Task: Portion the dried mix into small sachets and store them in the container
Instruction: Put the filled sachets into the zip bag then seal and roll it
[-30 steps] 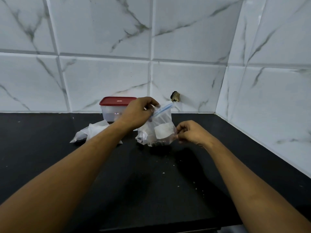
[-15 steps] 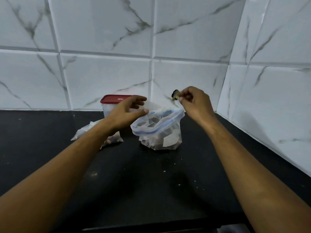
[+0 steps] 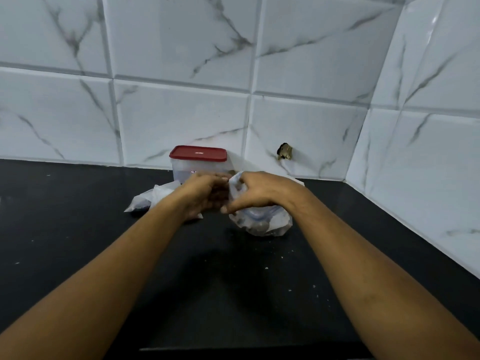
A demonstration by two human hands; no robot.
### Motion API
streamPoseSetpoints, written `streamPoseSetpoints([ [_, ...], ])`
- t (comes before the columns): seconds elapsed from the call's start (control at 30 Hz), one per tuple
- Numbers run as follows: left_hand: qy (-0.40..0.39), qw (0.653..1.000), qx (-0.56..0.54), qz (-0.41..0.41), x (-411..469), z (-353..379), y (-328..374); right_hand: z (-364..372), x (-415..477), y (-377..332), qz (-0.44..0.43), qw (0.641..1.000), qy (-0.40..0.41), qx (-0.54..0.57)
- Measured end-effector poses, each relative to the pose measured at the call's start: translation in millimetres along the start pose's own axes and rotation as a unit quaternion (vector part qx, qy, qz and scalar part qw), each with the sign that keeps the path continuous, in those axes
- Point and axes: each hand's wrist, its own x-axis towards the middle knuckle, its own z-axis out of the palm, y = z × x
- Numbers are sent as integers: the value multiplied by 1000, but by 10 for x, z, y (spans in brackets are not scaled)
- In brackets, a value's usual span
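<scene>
container (image 3: 198, 153) x1 | zip bag (image 3: 263, 222) x1, clutched by right grip (image 3: 259, 194) | left grip (image 3: 205, 196) unclear

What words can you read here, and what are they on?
"EL": on the red label on the box; it is blurry, and the rest hides behind the left hand.
Lid: one small white mark, too small to read.
Bag: no words that can be read.
</scene>
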Motion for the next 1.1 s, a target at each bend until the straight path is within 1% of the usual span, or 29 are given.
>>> streamPoseSetpoints([
  [0.07, -4, 1000, -25, 13, 37, -45, -9, -16, 15, 40, 25, 998, 55, -7],
  [0.1, 16, 999, -15, 23, 49, -68, -36, -31, 20, 86, 45, 995, 86, 10],
  [0.17, 54, 997, 54, 33, 64, -121, -154, -57, 33, 198, 73, 986, 129, 74],
  [0.2, 50, 993, 104, 26, 57, -138, -224, -66, 36, 245, 80, 982, 138, 102],
  [0.27, 14, 984, 179, 5, 44, -144, -347, -64, 27, 314, 85, 975, 146, 144],
  [0.3, 0, 983, 182, -5, 46, -135, -381, -54, 21, 335, 85, 972, 149, 160],
  [0.4, -21, 994, 104, -18, 34, -64, -369, -8, 13, 373, 69, 964, 168, 194],
  [0.43, -15, 995, 100, -11, 42, -52, -360, 2, 19, 383, 64, 963, 173, 198],
  [0.53, 24, 990, 136, 34, 76, -70, -384, 8, 24, 396, 59, 954, 168, 241],
  [0.7, 49, 965, 220, 136, 38, -51, -423, -2, 54, 416, 88, 932, 185, 297],
  [0.8, 85, 959, 226, 152, 56, -45, -449, 9, 66, 414, 93, 926, 166, 327],
  [0.87, 98, 956, 226, 158, 63, -55, -454, 19, 82, 411, 97, 915, 169, 354],
  [0.97, 77, 953, 242, 164, 78, -76, -462, 21, 110, 387, 99, 901, 164, 389],
  [1.03, 68, 947, 269, 165, 89, -89, -474, 15, 122, 378, 107, 881, 162, 432],
  [1.1, 74, 941, 283, 171, 95, -111, -468, 11, 105, 385, 108, 868, 189, 446],
])
